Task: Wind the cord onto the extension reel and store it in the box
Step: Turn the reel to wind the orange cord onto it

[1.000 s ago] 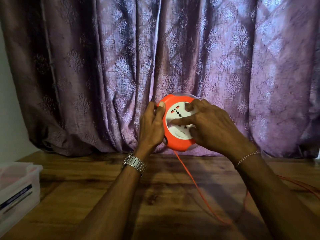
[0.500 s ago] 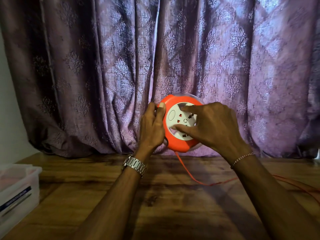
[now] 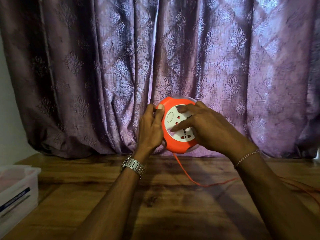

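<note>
While your left hand [image 3: 150,129] grips the rim of the round orange plastic extension reel [image 3: 176,126], hard, light and smooth, your right hand [image 3: 206,126] presses straight fingers on its white socket face, and the thin orange cord [image 3: 188,177] hangs limp.

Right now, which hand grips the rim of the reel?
The left hand, the one with the watch. It grips the orange rim of the reel; the right hand lies on the white face.

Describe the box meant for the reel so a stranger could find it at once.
Start at the purple patterned curtain and drop to the wooden tabletop below it. Follow the tabletop to its far left edge: the translucent white plastic storage box stands there. It alone is pale and rectangular, with a dark blue label.
</note>
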